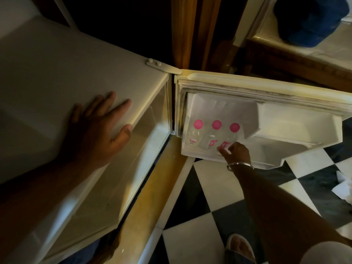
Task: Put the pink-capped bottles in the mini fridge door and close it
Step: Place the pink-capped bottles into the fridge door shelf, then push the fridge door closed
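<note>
- Head view looks down on a white mini fridge [57, 77] with its door [285, 119] swung wide open to the right, hinged at the top corner by a small white hinge plate [154, 62].
- Three pink-capped bottles stand in a row in the door's lower shelf [192, 149]: the left bottle [198, 124], the middle bottle [216, 125] and the right bottle [234, 127], clear-bodied with pink-and-white labels, seen from above.
- The right hand [235, 150] reaches into the shelf at the right bottle, its fingers [222, 150] curled at the label; whether they actually clasp the bottle cannot be told, as the hand is blurred.
- A metal bangle [240, 165] circles the right wrist.
- The left hand [99, 126] lies flat and spread on the fridge top, with the thumb hooked over the front edge.
- Below lies a black-and-white checkered floor [215, 187], with a slippered foot [240, 246] at the bottom and crumpled white paper [342, 184] near the right edge.
- A blue cloth object [308, 21] rests on a ledge at the upper right.
</note>
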A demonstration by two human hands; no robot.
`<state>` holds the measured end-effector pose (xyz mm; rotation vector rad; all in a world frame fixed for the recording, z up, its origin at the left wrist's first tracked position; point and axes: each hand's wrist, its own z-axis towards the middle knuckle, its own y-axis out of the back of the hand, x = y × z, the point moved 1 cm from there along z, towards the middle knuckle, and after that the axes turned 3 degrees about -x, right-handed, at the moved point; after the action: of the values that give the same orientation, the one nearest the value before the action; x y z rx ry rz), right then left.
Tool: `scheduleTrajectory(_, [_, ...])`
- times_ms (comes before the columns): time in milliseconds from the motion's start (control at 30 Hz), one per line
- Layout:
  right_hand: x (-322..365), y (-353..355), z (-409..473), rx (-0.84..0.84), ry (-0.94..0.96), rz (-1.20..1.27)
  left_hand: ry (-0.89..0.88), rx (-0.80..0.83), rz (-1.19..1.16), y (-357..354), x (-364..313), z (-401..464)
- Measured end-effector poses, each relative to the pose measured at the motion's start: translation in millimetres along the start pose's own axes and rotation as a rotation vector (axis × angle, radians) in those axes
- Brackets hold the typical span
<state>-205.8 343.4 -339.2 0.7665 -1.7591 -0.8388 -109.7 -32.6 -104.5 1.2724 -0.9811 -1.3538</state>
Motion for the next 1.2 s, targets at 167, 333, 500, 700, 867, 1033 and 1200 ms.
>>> scheduleTrajectory(167, [11.2, 11.0, -63.5, 0.031, 0.049, -0.153, -0.001, 0.018, -0.004, 2.7, -2.0, -0.5])
scheduleTrajectory(333, [50.5, 44.9, -128.4, -0.089, 0.369, -0.422, 0.009, 0.054, 0.031, 6.7, -5.7, -2.3])
scheduleTrajectory(500, [121.1, 124.9, -109.4, -0.383, 0.512, -0.435, 0.010, 0.078, 0.099, 13.3, -12.0, -4.5])
scheduleTrajectory(700, [148.0, 180.2, -55.9, -0.305, 0.401, -0.642, 0.000, 0.050, 0.131, 10.5, -6.9, -3.6])
scheduleTrajectory(867, [141.1, 177.0, -31.0, -0.281, 0.433, -0.696, 0.038, 0.043, 0.176, -0.1, -0.4, -1.0])
scheduleTrajectory(1033, [127.8, 173.8, -23.0, -0.177, 0.512, -0.709, 0.061, 0.088, 0.200, 0.2, 1.7, 4.8])
scheduleTrajectory(1200, [128.1, 172.9, -24.7, -0.159, 0.576, -0.704, 0.047, 0.115, 0.218, 4.2, 0.4, 4.6])
